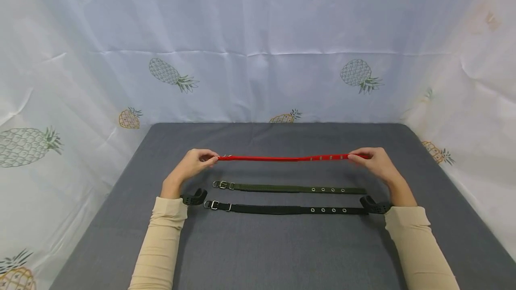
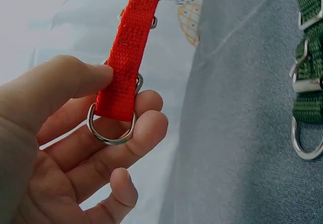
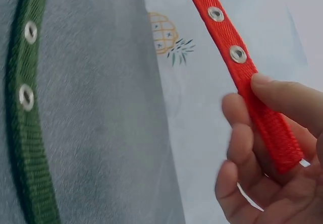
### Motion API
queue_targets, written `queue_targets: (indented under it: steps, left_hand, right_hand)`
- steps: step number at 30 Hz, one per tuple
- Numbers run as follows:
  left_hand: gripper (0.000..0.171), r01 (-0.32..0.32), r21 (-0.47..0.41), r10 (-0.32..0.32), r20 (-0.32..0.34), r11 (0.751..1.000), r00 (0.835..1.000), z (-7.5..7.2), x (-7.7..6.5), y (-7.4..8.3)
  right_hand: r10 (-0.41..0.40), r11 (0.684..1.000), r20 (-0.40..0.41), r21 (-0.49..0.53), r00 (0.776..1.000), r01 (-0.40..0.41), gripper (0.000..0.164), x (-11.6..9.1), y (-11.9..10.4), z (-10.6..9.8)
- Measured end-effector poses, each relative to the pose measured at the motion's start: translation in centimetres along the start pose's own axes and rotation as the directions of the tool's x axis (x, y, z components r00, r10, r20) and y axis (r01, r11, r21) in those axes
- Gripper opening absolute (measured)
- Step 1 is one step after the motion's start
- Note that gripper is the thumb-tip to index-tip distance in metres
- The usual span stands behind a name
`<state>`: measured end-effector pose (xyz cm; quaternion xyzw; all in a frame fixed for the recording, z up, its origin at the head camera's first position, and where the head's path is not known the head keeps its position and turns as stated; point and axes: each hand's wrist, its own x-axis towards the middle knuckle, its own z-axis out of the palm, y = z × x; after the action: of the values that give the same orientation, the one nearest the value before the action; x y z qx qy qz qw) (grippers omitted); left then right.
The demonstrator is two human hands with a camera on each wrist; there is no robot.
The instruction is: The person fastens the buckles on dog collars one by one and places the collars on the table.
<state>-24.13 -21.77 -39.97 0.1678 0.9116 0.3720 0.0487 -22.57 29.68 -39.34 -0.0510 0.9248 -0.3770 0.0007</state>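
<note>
A red collar is stretched nearly straight between both hands, a little above the table. My left hand pinches its buckle end between thumb and fingers; the metal D-ring shows against the fingers in the left wrist view. My right hand pinches the other end, past the metal eyelets. Nearer me, a green collar lies flat on the table, buckle to the left. In front of that lies a black collar, parallel to it, its right end partly behind the right wrist's camera strap.
Grey cloth covers the table. Black camera mounts sit at both wrists, close to the ends of the lying collars. A white curtain printed with pineapples hangs behind the table and at both sides.
</note>
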Motion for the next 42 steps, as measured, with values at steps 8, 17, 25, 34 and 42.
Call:
queue_targets:
  steps: [8, 17, 25, 34, 42]
  left_hand:
    - [0.021, -0.030, 0.042, 0.033, -0.068, 0.999, 0.997, 0.1, -0.2, 1.3]
    - [0.023, -0.085, 0.060, 0.095, -0.176, 0.995, 0.980, 0.5, -0.2, 2.8]
    - [0.026, -0.208, 0.069, 0.220, -0.313, 0.976, 0.924, 1.2, 0.2, 3.3]
    - [0.028, -0.280, 0.071, 0.285, -0.388, 0.958, 0.877, 1.9, 0.3, 4.2]
    - [0.032, -0.333, 0.016, 0.308, -0.421, 0.943, 0.853, 2.7, 0.4, 5.6]
  right_hand:
    - [0.010, 0.997, -0.159, 0.071, 0.987, 0.001, 0.041, -0.3, -1.2, 0.1]
    - [-0.011, 0.987, -0.292, 0.149, 0.956, 0.056, 0.032, -0.1, -2.8, 0.8]
    - [-0.016, 0.926, -0.362, 0.346, 0.932, 0.150, 0.006, 0.3, -3.9, 1.8]
    - [-0.045, 0.880, -0.416, 0.413, 0.908, 0.233, 0.015, 0.2, -6.1, 3.0]
    - [-0.183, 0.757, -0.373, 0.536, 0.910, 0.373, 0.011, -0.3, -7.7, 4.0]
